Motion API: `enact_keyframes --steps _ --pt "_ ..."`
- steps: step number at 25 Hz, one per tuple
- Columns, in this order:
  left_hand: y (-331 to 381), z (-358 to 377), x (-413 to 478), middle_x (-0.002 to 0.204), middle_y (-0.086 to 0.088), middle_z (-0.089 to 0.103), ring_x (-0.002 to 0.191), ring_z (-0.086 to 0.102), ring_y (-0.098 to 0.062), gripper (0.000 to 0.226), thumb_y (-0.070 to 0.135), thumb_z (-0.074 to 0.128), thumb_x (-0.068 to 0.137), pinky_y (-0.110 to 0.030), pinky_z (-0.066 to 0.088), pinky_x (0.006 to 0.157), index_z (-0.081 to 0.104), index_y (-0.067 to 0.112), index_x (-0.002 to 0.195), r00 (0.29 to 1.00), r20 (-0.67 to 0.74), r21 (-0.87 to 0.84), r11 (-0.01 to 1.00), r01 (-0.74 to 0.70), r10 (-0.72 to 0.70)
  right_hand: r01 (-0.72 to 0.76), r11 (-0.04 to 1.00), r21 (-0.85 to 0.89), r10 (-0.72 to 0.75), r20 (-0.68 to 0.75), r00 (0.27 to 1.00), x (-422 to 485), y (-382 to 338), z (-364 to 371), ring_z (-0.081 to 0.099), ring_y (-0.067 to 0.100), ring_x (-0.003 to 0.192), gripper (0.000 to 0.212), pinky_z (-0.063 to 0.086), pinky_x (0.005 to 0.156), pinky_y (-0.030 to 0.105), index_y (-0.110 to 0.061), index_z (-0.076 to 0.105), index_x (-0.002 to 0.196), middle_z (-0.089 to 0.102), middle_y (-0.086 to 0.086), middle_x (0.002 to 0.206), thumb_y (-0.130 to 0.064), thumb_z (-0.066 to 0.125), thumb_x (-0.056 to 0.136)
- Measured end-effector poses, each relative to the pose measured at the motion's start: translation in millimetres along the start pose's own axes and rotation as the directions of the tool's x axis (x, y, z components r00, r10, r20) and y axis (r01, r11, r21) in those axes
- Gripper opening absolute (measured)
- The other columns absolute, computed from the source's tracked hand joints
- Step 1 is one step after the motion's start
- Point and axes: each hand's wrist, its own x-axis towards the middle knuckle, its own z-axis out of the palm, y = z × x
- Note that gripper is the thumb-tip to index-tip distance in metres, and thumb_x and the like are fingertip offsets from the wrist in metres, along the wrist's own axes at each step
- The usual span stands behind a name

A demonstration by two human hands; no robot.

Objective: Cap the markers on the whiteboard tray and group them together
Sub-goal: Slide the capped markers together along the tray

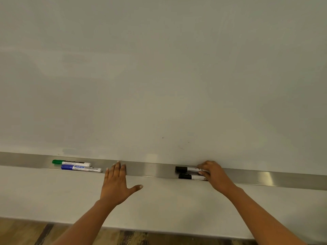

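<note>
A metal whiteboard tray [150, 169] runs across the lower part of the view, from about 9 o'clock to 3 o'clock, under a wide whiteboard [159, 76].

At roughly 8 o'clock on the tray lie two capped markers, side by side and parallel. The green marker [70, 163] sits nearer the board, cap to the left. The blue marker [81, 168] lies just in front of it, shifted a little toward the right, cap also to the left.

Just right of that pair, near 7 o'clock, the left hand [115, 184] is spread flat, its fingers extended together over the tray's front lip and the thumb splayed out toward the right. It holds nothing and is apart from the blue marker's end.

Past a bare stretch of tray, at around 5 o'clock, two black-capped markers lie parallel: the rear black marker [187, 169] and the front black marker [192, 177], caps to the left. The right hand [215, 174] curls over their right ends, fingertips pinching the rear one's barrel, with the front one partly hidden beneath the hand.

Wood-patterned floor [26, 232] shows along the bottom edge.
</note>
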Motion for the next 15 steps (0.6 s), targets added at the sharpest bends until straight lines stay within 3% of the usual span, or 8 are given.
enact_keyframes --steps 5,9,15 --pt "1 0 0 0.153 -0.016 0.016 0.142 0.009 -0.03 0.145 0.096 -0.009 0.031 -0.044 0.003 0.117 0.019 0.006 0.141 1.0 0.006 0.003 1.0 0.0 0.0 0.013 1.0 0.018 -0.014 0.03 0.999 -3 5 -9 0.053 0.029 0.096 0.024 0.04 0.082 0.029 -0.012 0.063 0.109 0.063 0.018 0.098 -0.006 0.054 0.088" --pt "1 0 0 0.153 -0.016 0.015 0.142 0.01 -0.03 0.146 0.096 -0.01 0.03 -0.044 0.003 0.117 0.018 0.006 0.141 1.0 0.01 0.011 1.0 -0.001 0.0 0.017 0.999 0.038 -0.018 0.029 0.999 -6 3 -9 0.056 0.031 0.095 0.022 0.045 0.084 0.037 -0.01 0.064 0.106 0.062 0.019 0.099 -0.005 0.053 0.088" --pt "2 -2 -1 0.154 -0.015 0.013 0.143 0.008 -0.029 0.147 0.096 -0.012 0.028 -0.044 0.002 0.117 0.016 0.007 0.142 1.0 0.014 0.018 1.0 0.003 -0.004 0.073 0.997 0.03 -0.072 -0.044 0.996 -12 -7 6 0.049 0.015 0.095 0.024 0.037 0.079 0.018 -0.011 0.06 0.112 0.062 0.009 0.108 -0.015 0.052 0.09"
